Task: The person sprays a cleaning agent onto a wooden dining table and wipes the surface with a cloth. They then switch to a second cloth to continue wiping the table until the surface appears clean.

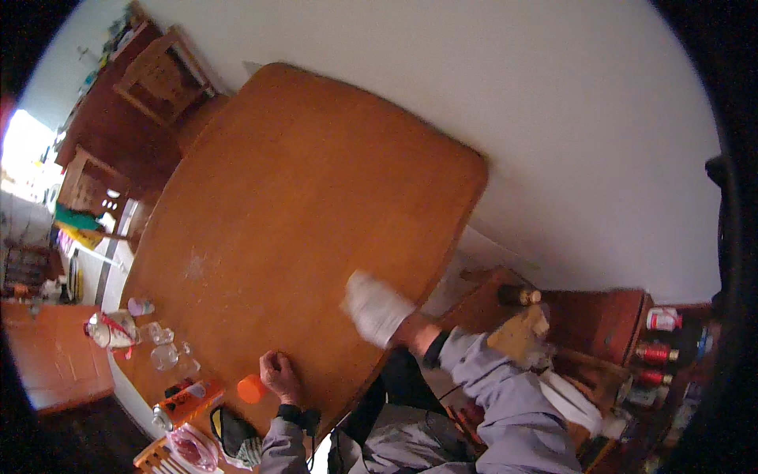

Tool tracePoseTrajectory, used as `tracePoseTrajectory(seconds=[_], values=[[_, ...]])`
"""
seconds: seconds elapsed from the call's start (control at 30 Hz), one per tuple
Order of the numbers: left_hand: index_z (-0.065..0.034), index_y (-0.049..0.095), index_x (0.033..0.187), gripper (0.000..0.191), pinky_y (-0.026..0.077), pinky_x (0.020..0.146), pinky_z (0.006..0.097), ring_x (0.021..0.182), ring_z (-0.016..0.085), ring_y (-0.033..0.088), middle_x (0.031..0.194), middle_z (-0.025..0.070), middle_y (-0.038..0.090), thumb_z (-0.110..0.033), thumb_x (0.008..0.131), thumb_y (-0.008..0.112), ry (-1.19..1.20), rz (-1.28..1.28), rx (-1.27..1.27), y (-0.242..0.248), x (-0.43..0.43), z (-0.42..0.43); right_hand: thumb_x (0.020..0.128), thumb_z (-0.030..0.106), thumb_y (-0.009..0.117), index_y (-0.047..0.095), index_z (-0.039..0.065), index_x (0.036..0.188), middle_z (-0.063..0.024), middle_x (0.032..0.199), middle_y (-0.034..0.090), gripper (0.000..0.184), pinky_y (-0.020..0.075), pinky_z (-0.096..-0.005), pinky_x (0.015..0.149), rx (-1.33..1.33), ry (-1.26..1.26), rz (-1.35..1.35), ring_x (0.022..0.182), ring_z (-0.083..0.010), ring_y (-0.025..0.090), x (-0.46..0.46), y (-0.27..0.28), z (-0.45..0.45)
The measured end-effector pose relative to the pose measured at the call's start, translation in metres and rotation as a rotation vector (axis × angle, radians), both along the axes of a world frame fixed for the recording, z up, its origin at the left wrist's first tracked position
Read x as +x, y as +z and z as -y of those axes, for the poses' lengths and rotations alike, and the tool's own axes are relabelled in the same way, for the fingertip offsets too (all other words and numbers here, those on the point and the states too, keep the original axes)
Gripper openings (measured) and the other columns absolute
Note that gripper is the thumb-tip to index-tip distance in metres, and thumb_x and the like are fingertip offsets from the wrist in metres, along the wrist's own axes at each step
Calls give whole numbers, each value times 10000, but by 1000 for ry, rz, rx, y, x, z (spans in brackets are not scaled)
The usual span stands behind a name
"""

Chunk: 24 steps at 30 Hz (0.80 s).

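A brown wooden table (308, 195) spreads before me. My right hand (379, 311) lies over its near right part, covered by a whitish cloth or glove; the blur hides which, and the fingers cannot be made out. Near the front edge, my left hand (280, 377) rests on the tabletop with its fingers curled in and nothing visible inside. Just left of it is a round orange lid or container (251, 388), close to the fingers. A pale, dusty patch (195, 268) marks the wood toward the left.
Glass cups (164, 355), a white pot with red trim (112, 329), an orange box (190, 404) and a dark bag (234, 435) stand along the left edge. Wooden chairs (157, 77) are beyond. At the right, a wooden cabinet (598, 317) and bottles (656, 353) flank the wall.
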<state>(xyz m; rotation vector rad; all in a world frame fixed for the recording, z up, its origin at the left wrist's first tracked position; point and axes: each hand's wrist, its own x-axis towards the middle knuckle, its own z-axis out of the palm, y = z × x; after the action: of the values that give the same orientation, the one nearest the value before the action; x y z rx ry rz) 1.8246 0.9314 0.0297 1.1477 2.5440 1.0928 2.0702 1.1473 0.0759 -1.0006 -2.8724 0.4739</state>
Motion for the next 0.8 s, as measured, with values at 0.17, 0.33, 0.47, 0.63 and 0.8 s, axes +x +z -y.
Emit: tracePoseTrajectory(seconds=[0.17, 0.33, 0.47, 0.63, 0.8], values=[[-28, 652, 953, 42, 508, 659, 347, 709, 230, 612, 825, 104, 623, -53, 927, 674, 19, 55, 45, 3, 5, 2, 996, 221, 555, 673, 70, 1003, -142, 1004, 673, 192, 521, -452, 908, 355, -443, -261, 1002, -316, 651, 70, -38, -171], [-32, 648, 943, 65, 504, 645, 345, 707, 238, 618, 807, 109, 611, -54, 902, 692, 14, 88, 76, 8, 6, 1, 850, 151, 644, 732, 13, 885, -222, 967, 679, 167, 535, -489, 849, 281, 162, 5, 933, -372, 645, -65, -24, -69], [-36, 651, 947, 56, 509, 656, 364, 723, 258, 632, 819, 115, 619, -46, 903, 684, 26, 33, 68, 7, 5, 2, 823, 99, 644, 756, 19, 899, -254, 1016, 673, 157, 558, -493, 819, -168, 279, -198, 916, -384, 643, -92, -8, -33], [-36, 661, 949, 42, 524, 681, 387, 757, 319, 651, 859, 138, 649, -46, 911, 676, 92, 153, 53, 3, 6, 5, 919, 110, 634, 727, 87, 856, -131, 824, 629, 115, 545, -414, 782, 333, -182, 239, 888, -277, 646, -43, -4, -187], [-35, 667, 955, 58, 534, 696, 388, 787, 337, 664, 882, 150, 662, -48, 903, 689, 92, 142, 79, 11, 8, 3, 909, 206, 614, 754, 76, 946, -176, 981, 732, 195, 509, -486, 917, 391, 295, 319, 1002, -324, 678, -139, 31, -84]])
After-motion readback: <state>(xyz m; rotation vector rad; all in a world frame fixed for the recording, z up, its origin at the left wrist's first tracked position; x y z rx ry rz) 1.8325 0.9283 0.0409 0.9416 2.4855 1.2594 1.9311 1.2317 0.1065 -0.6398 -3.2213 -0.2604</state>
